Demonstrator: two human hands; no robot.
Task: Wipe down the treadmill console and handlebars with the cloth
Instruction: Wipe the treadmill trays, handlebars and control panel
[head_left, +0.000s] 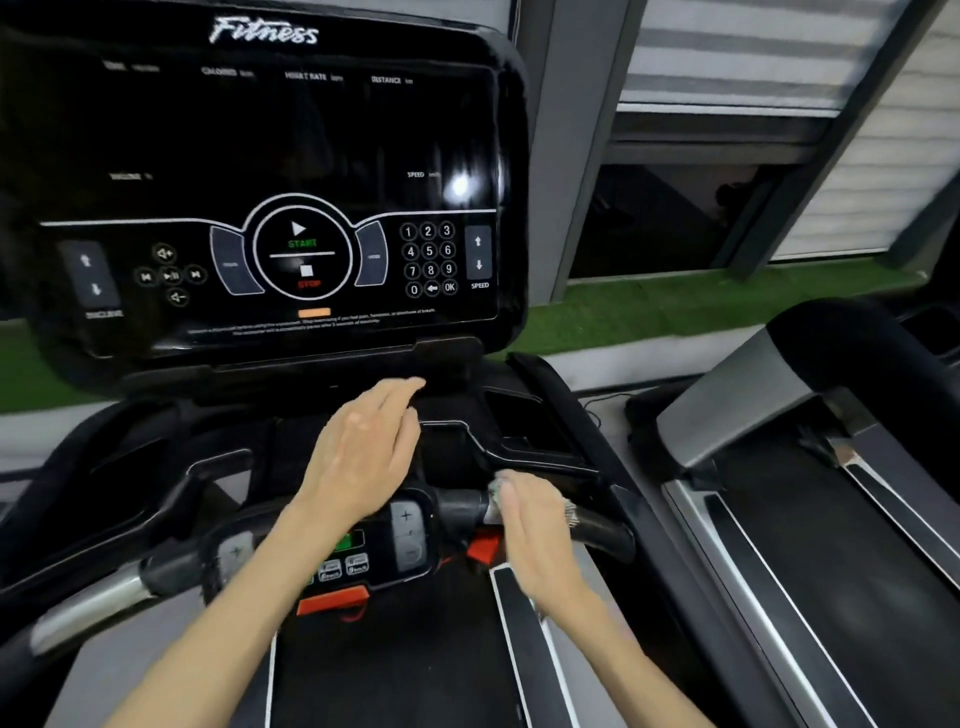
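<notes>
The black treadmill console (270, 171) fills the upper left, its screen dark above a panel of buttons. Below it a handlebar (597, 530) runs across, with a small control pad at its middle. My right hand (535, 525) is wrapped over the right part of this bar and grips a pale grey cloth (496, 493) against it; only the cloth's edges show around the fingers. My left hand (363, 447) hovers above the middle of the bar, fingers straight and together, holding nothing.
A red safety clip (483, 548) hangs under the bar, and an orange-red tab (332, 603) sits below the control pad. The left handlebar (98, 597) has a silver grip. A second treadmill (779, 415) stands at the right. Green turf and a window lie beyond.
</notes>
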